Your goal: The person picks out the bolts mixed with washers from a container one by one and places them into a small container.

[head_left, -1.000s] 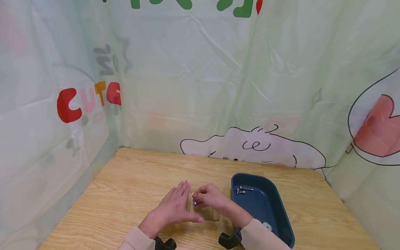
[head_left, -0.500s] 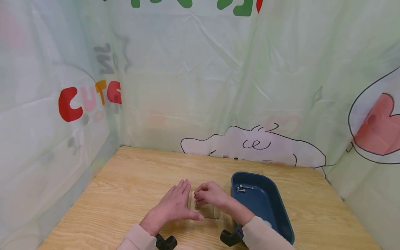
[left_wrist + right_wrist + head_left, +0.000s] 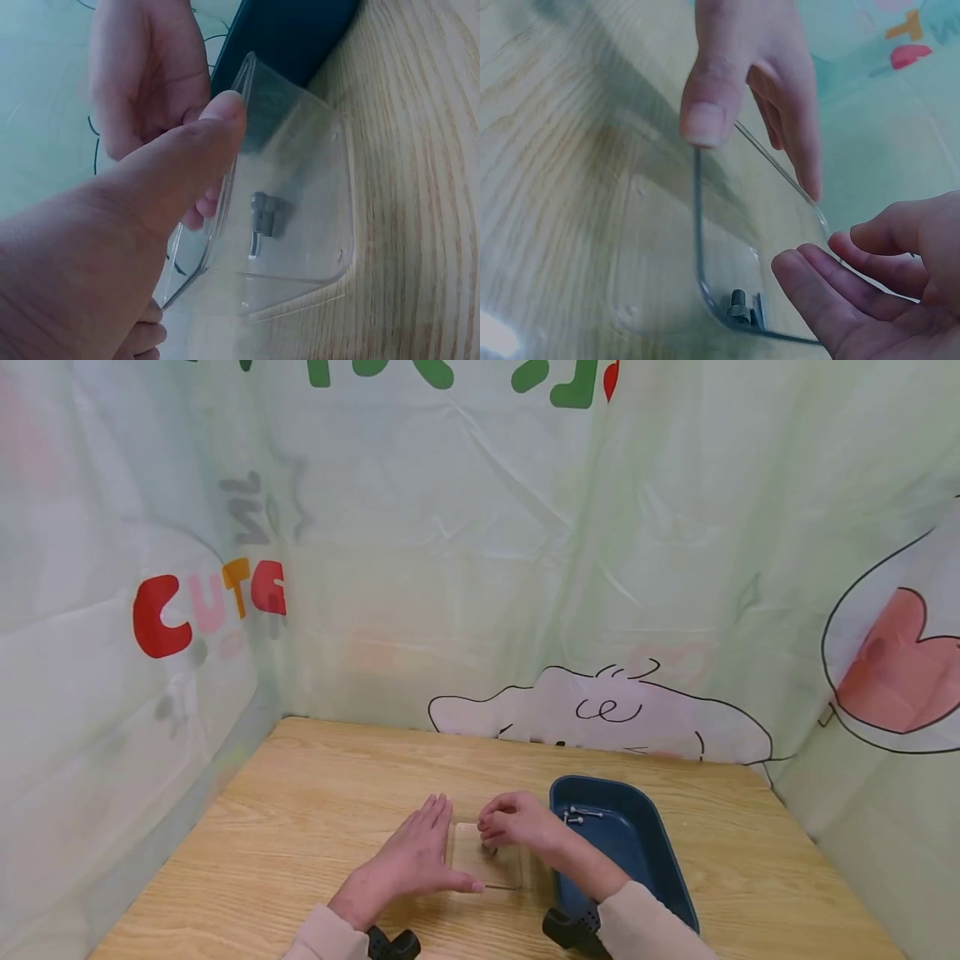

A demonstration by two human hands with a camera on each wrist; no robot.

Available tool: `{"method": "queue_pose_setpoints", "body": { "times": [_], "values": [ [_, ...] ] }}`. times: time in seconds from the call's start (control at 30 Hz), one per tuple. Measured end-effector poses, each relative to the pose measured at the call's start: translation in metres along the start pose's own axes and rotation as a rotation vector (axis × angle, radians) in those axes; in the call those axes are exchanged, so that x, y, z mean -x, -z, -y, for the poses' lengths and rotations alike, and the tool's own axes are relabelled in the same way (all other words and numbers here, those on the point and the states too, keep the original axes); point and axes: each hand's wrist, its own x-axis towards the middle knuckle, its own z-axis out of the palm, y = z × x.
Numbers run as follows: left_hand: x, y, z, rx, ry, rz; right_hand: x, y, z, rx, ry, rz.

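Observation:
A clear plastic box (image 3: 504, 870) stands on the table. My left hand (image 3: 415, 853) lies along its left side with straight fingers, and the thumb touches the near rim. Over the box's far right part is my right hand (image 3: 522, 823), its fingers loosely bent and nothing visible between them. Inside the box, a few small metal bolts (image 3: 259, 214) lie on the bottom in the left wrist view. One bolt (image 3: 738, 309) shows close to the box wall in the right wrist view. From the head, the right fingers partly cover the bolts.
Right of the box is a dark blue tray (image 3: 626, 860) with several silver bolts (image 3: 587, 812) at its far left end. My right forearm passes over the tray's left edge. Printed curtains (image 3: 375, 610) hang behind and beside the wooden table (image 3: 300, 835).
My right hand has let go of a bolt, which now lies in the box. That hand has then shifted slightly right. My left hand stays at the box's side.

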Motion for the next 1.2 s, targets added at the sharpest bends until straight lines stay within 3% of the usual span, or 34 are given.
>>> {"method": "queue_pose_setpoints", "body": {
  "times": [0.63, 1.2],
  "values": [
    [-0.009, 0.006, -0.015, -0.025, -0.066, -0.031, 0.016, 0.049, -0.005, -0.095, 0.038, -0.055],
    [-0.017, 0.003, -0.027, -0.039, -0.121, -0.01, 0.028, 0.082, -0.019, -0.074, -0.016, -0.214]
  ]
}}
